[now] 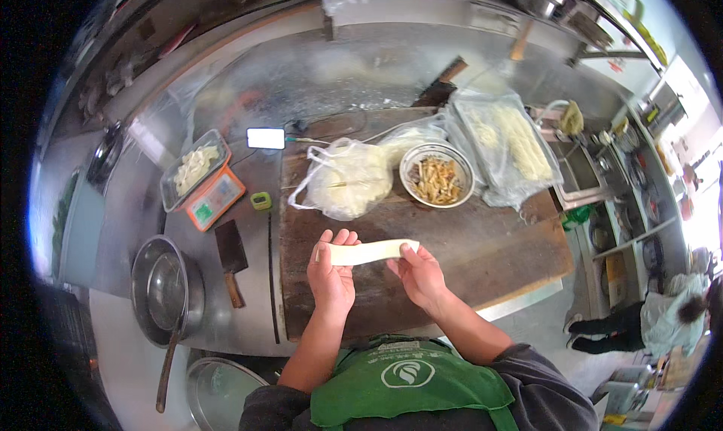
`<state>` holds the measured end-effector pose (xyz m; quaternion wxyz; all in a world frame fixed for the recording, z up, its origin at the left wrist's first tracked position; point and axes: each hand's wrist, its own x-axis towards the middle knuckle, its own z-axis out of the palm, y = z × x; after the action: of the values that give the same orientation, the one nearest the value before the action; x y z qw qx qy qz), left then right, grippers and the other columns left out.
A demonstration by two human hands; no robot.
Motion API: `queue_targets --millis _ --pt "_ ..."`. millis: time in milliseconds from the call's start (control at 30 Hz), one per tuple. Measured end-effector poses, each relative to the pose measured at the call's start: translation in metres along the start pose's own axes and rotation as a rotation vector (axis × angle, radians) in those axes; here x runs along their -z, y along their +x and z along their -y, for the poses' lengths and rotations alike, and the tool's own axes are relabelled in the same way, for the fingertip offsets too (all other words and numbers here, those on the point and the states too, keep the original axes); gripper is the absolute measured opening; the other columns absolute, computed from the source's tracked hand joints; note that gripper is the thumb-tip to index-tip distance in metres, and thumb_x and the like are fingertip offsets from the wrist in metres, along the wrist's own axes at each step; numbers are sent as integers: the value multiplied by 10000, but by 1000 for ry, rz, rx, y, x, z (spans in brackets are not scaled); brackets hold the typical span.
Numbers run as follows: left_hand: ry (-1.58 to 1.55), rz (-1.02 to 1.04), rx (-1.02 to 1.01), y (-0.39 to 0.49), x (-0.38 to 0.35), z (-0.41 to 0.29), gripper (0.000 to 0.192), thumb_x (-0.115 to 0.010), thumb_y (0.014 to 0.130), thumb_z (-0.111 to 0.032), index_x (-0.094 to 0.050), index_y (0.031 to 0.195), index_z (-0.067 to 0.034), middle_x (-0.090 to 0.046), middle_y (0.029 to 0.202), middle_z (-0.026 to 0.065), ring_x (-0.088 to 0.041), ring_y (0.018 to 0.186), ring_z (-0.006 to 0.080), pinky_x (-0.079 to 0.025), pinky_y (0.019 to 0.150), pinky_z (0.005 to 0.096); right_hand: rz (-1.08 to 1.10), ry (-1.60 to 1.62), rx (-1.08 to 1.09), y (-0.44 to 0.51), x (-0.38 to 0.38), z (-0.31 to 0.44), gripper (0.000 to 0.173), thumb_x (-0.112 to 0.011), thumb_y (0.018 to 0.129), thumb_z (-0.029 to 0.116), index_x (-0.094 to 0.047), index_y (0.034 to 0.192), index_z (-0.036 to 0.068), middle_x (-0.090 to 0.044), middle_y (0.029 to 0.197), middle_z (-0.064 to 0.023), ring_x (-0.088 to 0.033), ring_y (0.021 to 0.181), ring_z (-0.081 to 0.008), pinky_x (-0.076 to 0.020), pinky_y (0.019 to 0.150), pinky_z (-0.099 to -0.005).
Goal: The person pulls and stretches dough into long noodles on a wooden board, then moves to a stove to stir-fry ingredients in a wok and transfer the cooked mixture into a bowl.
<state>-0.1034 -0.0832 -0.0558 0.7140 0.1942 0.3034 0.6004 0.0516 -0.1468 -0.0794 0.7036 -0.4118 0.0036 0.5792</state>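
A flat, pale strip of dough (367,252) is stretched level between my two hands, above the dark wooden board (373,301). My left hand (334,267) pinches its left end, thumb on top and fingers beneath. At the other end, my right hand (418,270) grips the strip between thumb and fingers. Just beyond my hands sits a plastic bag (350,176) of pale dough. To its right stands a patterned bowl (469,174) holding brown, cooked-looking strips of food.
A cleaver (231,256), a green timer (261,200), a lit phone (265,138) and an orange scale (214,199) bearing a tub of dough pieces (195,168) lie left. A metal pot (164,290) stands nearer. Bagged noodles (519,143) are back right; another person (661,323) is at far right.
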Motion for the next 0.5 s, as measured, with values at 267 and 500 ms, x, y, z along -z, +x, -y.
queue_targets --millis 267,500 --pt "302 -164 -434 35 135 -151 542 -417 1058 -477 -599 1162 24 -656 1080 168 -622 995 262 -501 930 413 -147 -337 667 -51 178 234 146 -613 1002 202 -646 983 62 -671 925 -30 -613 709 -102 -516 626 -263" --pt "134 -85 -70 -1 294 -186 400 -363 1095 -404 -523 1044 -42 -596 941 77 -565 781 195 -535 750 386 -135 -332 464 -92 296 264 206 -633 999 222 -638 1021 18 -676 837 -58 -658 688 -135 -586 615 -280"
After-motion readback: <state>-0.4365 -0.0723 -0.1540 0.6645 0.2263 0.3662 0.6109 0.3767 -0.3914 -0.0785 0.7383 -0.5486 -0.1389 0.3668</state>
